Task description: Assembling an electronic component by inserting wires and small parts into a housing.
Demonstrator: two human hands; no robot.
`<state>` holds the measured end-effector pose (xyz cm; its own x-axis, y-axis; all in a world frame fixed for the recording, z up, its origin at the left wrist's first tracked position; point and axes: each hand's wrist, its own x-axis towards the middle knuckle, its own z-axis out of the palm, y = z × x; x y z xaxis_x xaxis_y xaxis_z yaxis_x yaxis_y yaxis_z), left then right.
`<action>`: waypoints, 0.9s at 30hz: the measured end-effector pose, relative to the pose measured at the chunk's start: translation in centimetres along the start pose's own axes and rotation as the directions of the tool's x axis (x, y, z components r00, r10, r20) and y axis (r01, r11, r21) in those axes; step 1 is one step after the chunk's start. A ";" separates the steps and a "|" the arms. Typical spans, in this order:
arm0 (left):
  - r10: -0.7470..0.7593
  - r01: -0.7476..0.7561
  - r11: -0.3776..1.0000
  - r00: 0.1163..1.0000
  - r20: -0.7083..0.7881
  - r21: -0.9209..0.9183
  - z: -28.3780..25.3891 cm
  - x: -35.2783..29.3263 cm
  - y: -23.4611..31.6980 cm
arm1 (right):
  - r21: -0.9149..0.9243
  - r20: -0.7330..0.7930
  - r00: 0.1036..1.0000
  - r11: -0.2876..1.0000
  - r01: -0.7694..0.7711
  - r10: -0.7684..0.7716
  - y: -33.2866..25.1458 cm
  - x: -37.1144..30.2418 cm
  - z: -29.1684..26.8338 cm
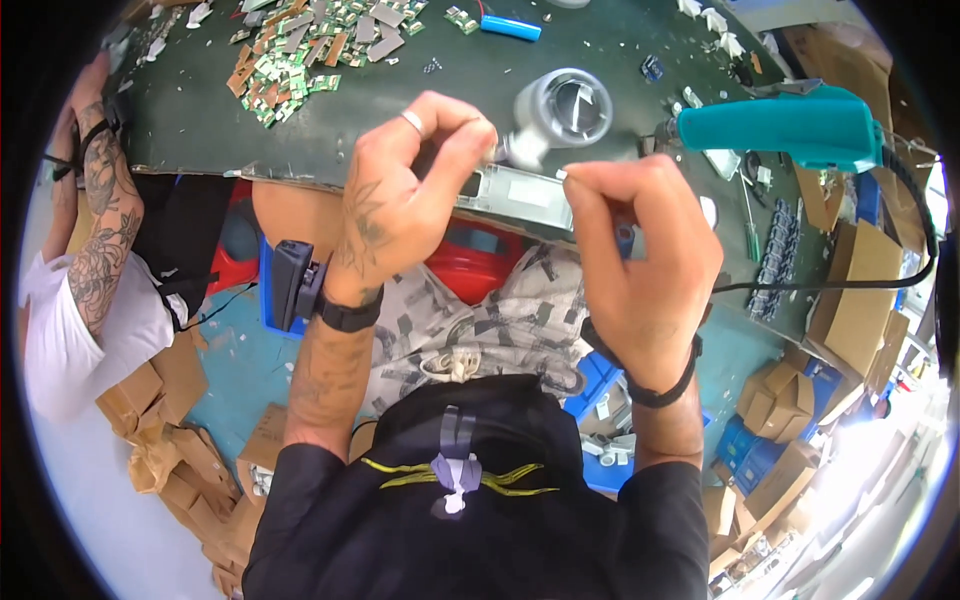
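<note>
Clear plastic case point(530, 193) sits on the surface's point(195, 135) near edge, likely for easy reach; our left hand point(405, 185) and right hand point(650, 245) pinch, we can't tell what; beyond, a round container point(575, 105), then circuit boards point(300, 65), perhaps heaped clear.

Cropped co-worker point(95, 270) at left, clear case point(530, 196) partly hidden
</note>
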<state>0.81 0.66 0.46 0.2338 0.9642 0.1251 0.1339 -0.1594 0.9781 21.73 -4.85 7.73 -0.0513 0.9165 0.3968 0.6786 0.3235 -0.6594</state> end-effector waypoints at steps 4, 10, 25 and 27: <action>-0.067 0.064 0.962 0.998 -0.001 -0.264 -0.2 -0.5 -0.8 | 0.286 0.068 0.975 0.932 -0.224 0.213 -0.7 0.8 -1.1; -0.106 0.096 0.948 0.994 -0.020 -0.302 -0.1 -0.4 -0.8 | 0.529 0.150 0.967 0.810 -0.255 0.206 -2.9 6.0 -1.4; -0.093 0.092 0.984 0.996 -0.002 -0.154 0.2 -0.4 0.5 | 0.335 -0.021 0.976 0.919 0.209 -0.215 1.2 30.6 14.1; -0.145 0.139 0.971 0.989 -0.019 -0.197 -0.5 -0.8 0.3 | 0.365 0.204 0.978 0.930 -0.037 -0.041 -3.3 25.5 10.6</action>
<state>0.15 -0.05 0.73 0.1932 0.9810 -0.0152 -0.0269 0.0208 0.9994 10.42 19.97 13.32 -0.2278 0.9312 0.2846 0.3659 0.3527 -0.8612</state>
